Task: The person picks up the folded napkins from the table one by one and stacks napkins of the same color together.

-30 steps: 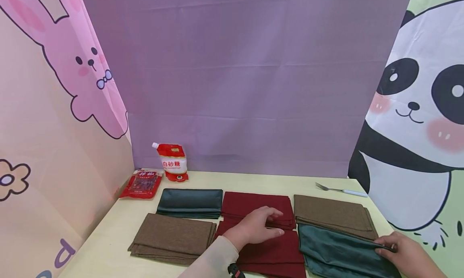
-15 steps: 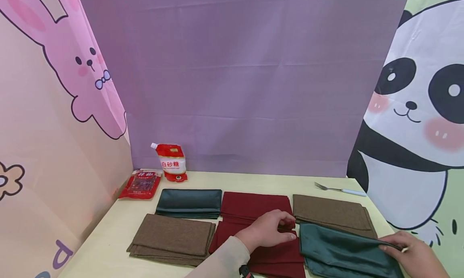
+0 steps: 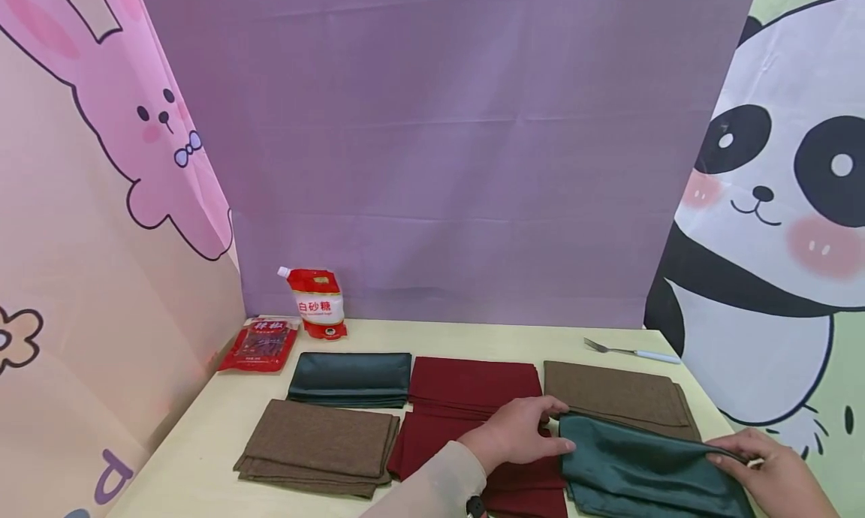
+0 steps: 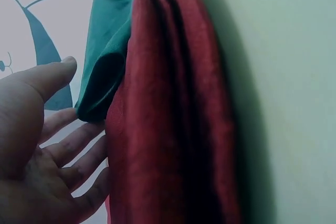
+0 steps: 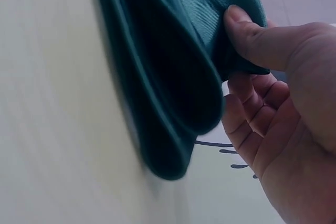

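- My right hand (image 3: 773,473) pinches the right edge of the folded dark green satin cloth (image 3: 642,465), thumb on top and fingers beneath, at the desk's front right corner.
- My left hand (image 3: 520,432) has its fingers straight and slightly apart, their tips at that cloth's left edge; the wrist view shows the palm open beside the fold, holding nothing.
- That hand lies over the folded dark red cloth (image 3: 432,439) at the front edge, middle.
- Behind it sit 1 more folded dark red cloth (image 3: 473,383), 1 folded brown woven cloth (image 3: 615,390) and 1 folded dark green cloth (image 3: 351,375).
- Another folded brown cloth (image 3: 317,443) lies front left.
- At the back left corner stand a red-and-white sugar pouch (image 3: 314,304) and a flat red snack packet (image 3: 260,345); a metal fork with a white handle (image 3: 631,350) lies back right on the pale yellow desk (image 3: 203,443).
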Demonstrator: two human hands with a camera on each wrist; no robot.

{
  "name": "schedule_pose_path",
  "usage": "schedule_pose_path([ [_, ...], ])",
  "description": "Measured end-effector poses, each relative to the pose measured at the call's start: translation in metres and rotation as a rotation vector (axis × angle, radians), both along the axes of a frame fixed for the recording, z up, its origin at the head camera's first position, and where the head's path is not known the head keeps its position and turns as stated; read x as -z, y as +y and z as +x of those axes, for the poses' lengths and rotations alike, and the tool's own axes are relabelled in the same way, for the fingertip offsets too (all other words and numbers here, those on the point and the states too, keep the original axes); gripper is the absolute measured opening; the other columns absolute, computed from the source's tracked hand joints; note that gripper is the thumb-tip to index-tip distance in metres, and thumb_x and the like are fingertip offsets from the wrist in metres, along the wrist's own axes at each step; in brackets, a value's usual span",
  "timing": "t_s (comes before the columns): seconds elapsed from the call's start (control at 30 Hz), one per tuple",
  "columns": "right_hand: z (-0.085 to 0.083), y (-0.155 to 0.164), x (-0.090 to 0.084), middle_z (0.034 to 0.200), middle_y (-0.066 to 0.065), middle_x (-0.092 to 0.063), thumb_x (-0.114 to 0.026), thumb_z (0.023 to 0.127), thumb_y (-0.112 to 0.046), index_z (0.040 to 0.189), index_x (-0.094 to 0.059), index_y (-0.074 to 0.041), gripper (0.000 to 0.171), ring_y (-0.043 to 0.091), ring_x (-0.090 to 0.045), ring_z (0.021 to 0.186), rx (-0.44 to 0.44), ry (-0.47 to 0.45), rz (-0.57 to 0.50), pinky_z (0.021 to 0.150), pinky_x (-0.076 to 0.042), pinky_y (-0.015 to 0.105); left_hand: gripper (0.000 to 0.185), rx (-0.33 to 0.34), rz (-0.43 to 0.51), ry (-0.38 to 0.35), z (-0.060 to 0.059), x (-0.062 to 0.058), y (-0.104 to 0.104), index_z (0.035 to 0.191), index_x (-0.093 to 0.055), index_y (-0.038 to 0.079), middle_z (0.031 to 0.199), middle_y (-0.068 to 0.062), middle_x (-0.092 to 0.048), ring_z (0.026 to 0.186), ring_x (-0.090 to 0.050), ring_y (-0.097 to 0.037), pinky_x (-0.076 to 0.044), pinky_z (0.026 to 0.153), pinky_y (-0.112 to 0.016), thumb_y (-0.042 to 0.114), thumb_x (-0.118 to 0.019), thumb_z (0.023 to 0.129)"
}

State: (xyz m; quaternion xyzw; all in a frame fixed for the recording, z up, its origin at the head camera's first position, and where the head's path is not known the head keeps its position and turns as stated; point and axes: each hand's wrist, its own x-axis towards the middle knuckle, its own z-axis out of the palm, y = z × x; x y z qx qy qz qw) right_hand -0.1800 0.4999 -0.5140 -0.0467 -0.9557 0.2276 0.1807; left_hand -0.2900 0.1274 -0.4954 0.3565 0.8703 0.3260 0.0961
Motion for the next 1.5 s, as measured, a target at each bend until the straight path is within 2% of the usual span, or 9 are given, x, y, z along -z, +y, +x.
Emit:
schedule_pose_path([
  [0.17,0.001,-0.003,-0.003,0.086,-0.002,-0.067,-0.085,0.084,-0.004,0.093,-0.08,-0.01,0.012,-0.003,-0.049,0.067,0.008,0.027,0.008,0.058,-0.046,0.023,0.05,-0.029,-0.033,0.06,0.003,0.001,0.006,0.138,-0.067,0.031,0.122,0.02,-0.065,0.104,-0.059,0.003,-0.051,0.089,-0.02,0.047,-0.08,0.092],
  [0.33,0.001,-0.005,-0.006,0.086,-0.002,-0.066,-0.084,0.085,-0.005,0.093,-0.08,-0.009,0.011,-0.002,-0.048,0.067,0.015,0.017,0.003,0.057,-0.045,0.023,0.033,-0.061,-0.059,0.129,0.006,0.003,0.01,0.121,-0.076,0.036,0.104,0.023,-0.062,0.093,-0.056,0.006,-0.049,0.082,-0.016,0.048,-0.081,0.091],
  [0.5,0.001,-0.002,-0.007,0.088,0.001,-0.067,-0.086,0.085,-0.013,0.096,-0.079,-0.006,0.014,0.006,-0.05,0.07,0.037,-0.051,0.001,0.056,-0.043,0.026,0.019,-0.063,-0.078,0.207,0.009,0.006,0.013,0.108,-0.077,0.039,0.099,0.027,-0.062,0.095,-0.054,0.007,-0.046,0.09,-0.023,0.043,-0.083,0.09],
  [0.63,0.001,0.002,-0.008,0.088,0.004,-0.068,-0.085,0.088,-0.02,0.099,-0.076,-0.003,0.022,0.017,-0.053,0.073,0.038,-0.139,-0.032,0.058,-0.043,0.029,0.016,-0.049,-0.084,0.235,0.011,0.006,0.014,0.107,-0.075,0.039,0.099,0.029,-0.065,0.097,-0.052,0.008,-0.043,0.095,-0.026,0.042,-0.081,0.092],
  [0.73,0.001,0.005,-0.007,0.085,0.002,-0.067,-0.083,0.09,-0.019,0.099,-0.074,-0.002,0.021,0.016,-0.053,0.071,0.042,-0.163,-0.053,0.058,-0.042,0.03,0.016,-0.044,-0.086,0.24,0.012,0.006,0.015,0.108,-0.073,0.038,0.1,0.028,-0.065,0.097,-0.053,0.008,-0.042,0.096,-0.025,0.041,-0.08,0.094],
  [0.9,0.002,0.008,-0.003,0.086,0.002,-0.068,-0.08,0.091,-0.008,0.1,-0.074,-0.003,0.012,0.008,-0.051,0.066,0.045,-0.097,-0.052,0.056,-0.041,0.028,0.015,-0.039,-0.075,0.241,0.014,0.006,0.017,0.109,-0.071,0.037,0.099,0.027,-0.065,0.095,-0.053,0.009,-0.041,0.095,-0.023,0.039,-0.077,0.096],
  [1.1,0.004,0.006,-0.005,0.081,0.003,-0.067,-0.081,0.089,-0.006,0.1,-0.076,0.002,0.014,0.01,-0.05,0.066,0.096,-0.039,-0.07,0.056,-0.038,0.028,0.014,-0.041,-0.051,0.234,0.016,0.006,0.016,0.111,-0.069,0.036,0.095,0.027,-0.064,0.091,-0.053,0.01,-0.04,0.093,-0.022,0.037,-0.075,0.099],
  [1.27,0.003,0.007,-0.004,0.078,0.003,-0.067,-0.081,0.09,-0.005,0.099,-0.075,0.002,0.013,0.004,-0.049,0.064,0.12,0.027,-0.068,0.055,-0.038,0.026,0.014,-0.032,-0.023,0.235,0.017,0.003,0.015,0.112,-0.067,0.036,0.094,0.027,-0.063,0.09,-0.056,0.01,-0.04,0.091,-0.02,0.036,-0.074,0.1],
  [1.5,0.003,0.007,-0.009,0.082,0.007,-0.07,-0.08,0.091,-0.004,0.101,-0.074,0.003,0.013,0.004,-0.049,0.065,0.147,0.047,-0.085,0.054,-0.04,0.025,0.015,-0.029,0.022,0.233,0.021,-0.003,0.014,0.112,-0.065,0.035,0.089,0.026,-0.06,0.083,-0.054,0.009,-0.041,0.085,-0.017,0.034,-0.073,0.1],
])
